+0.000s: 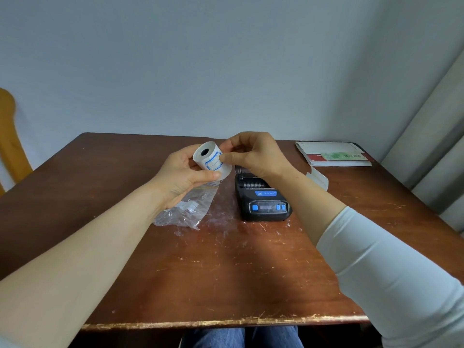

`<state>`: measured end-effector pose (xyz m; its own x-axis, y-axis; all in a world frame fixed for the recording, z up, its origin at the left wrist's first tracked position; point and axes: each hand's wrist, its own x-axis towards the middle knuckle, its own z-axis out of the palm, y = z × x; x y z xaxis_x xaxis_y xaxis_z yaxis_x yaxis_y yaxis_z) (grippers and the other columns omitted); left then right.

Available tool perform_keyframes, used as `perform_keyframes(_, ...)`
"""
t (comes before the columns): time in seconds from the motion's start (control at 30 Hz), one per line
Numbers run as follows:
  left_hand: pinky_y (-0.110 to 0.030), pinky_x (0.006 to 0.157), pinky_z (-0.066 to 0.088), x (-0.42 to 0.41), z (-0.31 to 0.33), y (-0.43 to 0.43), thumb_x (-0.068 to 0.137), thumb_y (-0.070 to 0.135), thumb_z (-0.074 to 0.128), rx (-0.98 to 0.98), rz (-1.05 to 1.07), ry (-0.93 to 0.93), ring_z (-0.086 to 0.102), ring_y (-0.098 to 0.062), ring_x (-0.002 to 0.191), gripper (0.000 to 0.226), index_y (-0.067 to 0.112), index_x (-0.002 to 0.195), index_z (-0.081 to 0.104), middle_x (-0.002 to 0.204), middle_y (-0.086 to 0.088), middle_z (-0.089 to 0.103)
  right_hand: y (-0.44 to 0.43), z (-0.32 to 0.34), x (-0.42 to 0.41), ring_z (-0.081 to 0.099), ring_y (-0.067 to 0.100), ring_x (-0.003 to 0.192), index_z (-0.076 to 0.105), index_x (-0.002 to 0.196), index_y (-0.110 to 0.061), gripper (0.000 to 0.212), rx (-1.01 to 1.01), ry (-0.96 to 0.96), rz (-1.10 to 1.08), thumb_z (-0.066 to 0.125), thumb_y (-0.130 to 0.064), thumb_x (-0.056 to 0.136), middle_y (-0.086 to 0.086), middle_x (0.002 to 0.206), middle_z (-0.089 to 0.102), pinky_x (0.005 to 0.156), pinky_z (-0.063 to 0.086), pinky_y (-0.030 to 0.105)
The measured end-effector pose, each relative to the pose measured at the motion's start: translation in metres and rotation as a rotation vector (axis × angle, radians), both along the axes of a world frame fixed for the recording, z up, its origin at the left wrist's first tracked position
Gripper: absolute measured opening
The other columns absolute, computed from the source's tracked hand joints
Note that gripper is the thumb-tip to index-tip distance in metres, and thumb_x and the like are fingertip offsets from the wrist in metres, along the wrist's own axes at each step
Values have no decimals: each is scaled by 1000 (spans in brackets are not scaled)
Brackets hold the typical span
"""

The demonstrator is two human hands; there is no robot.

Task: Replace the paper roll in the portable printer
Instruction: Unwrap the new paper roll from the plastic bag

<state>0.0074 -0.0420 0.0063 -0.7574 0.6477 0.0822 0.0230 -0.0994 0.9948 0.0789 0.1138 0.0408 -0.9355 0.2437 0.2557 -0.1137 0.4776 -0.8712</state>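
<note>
A white paper roll (211,158) with blue label outlines and a dark core hole is held above the table. My left hand (187,173) grips it from below and the left, thumb along its lower side. My right hand (251,153) pinches the roll's right edge with thumb and fingertips. The black portable printer (263,200) with blue buttons lies on the brown table (226,272) just right of the roll. Its lid stands open at the far end, partly hidden behind my right wrist.
A clear plastic bag (187,209) lies crumpled under my left hand. A small white paper strip (319,179) sits right of the printer. Booklets and papers (334,154) are stacked at the far right corner. A wooden chair back (10,136) stands at the left.
</note>
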Motion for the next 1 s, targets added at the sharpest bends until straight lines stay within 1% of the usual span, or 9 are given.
perform_keyframes(0.07, -30, 82, 58, -1, 1, 0, 72, -15, 67, -3, -2, 2, 66, -22, 99, 48, 19, 106, 63, 102, -8, 67, -1, 0, 1, 64, 10, 71, 72, 90, -3, 13, 47, 18, -33, 73, -4, 76, 4, 83, 69, 78, 56, 27)
perform_keyframes(0.2, -30, 83, 57, -1, 3, -1, 72, -15, 67, 1, 1, 9, 65, -23, 100, 46, 19, 103, 64, 102, -9, 67, -6, 4, 0, 57, -8, 53, 71, 81, -7, 4, 189, 29, -64, 72, -9, 78, -4, 72, 67, 61, 50, 11)
perform_keyframes(0.3, -30, 84, 57, -1, 4, -1, 72, -14, 68, 7, 1, 2, 66, -22, 100, 46, 21, 102, 64, 102, -8, 68, -7, 7, -3, 55, -8, 50, 66, 75, -13, 5, 241, 8, -65, 67, -9, 77, -13, 65, 61, 59, 49, 15)
perform_keyframes(0.4, -30, 83, 58, 0, 4, -1, 73, -12, 68, 16, 2, -36, 66, -23, 104, 46, 19, 107, 63, 105, -9, 68, -9, 10, -1, 56, -1, 53, 64, 75, -13, 5, 251, -5, -59, 65, -8, 76, -12, 64, 60, 65, 51, 25)
perform_keyframes(0.6, -34, 82, 58, 1, 2, -3, 76, -4, 67, 68, -9, -171, 68, -21, 102, 43, 21, 110, 61, 115, -10, 66, -5, 13, 2, 66, 24, 73, 59, 63, -15, 17, 27, -39, -48, 61, -3, 76, 5, 69, 67, 79, 58, 46)
perform_keyframes(0.67, -34, 77, 59, 2, 2, -1, 77, -2, 66, 103, -6, -251, 70, -20, 95, 35, 16, 106, 62, 112, -10, 67, -5, 13, 2, 69, 26, 71, 59, 65, -12, 19, -66, -43, -32, 60, 0, 79, 12, 70, 68, 75, 60, 41)
perform_keyframes(0.77, -32, 70, 60, 5, 1, 1, 79, 2, 64, 145, -5, -332, 71, -16, 87, 27, 13, 104, 63, 102, -8, 70, -8, 14, 3, 67, 16, 54, 57, 66, -9, 21, -214, -30, -14, 58, 3, 83, 14, 71, 67, 58, 59, 25)
perform_keyframes(0.9, -24, 57, 57, 9, 2, 2, 83, 5, 62, 114, -11, -388, 67, -17, 89, 24, 13, 106, 61, 102, -8, 68, -9, 11, 3, 62, 10, 47, 59, 70, -10, 19, -320, -41, -18, 57, 2, 85, 9, 68, 66, 51, 56, 23)
perform_keyframes(1.0, -26, 62, 58, 8, 4, -1, 83, 5, 60, 155, -89, -466, 66, -23, 96, 31, 12, 112, 60, 107, -11, 68, -5, 7, 3, 62, 9, 48, 62, 80, -10, 15, -391, -67, -46, 57, 3, 85, 9, 71, 65, 49, 55, 21)
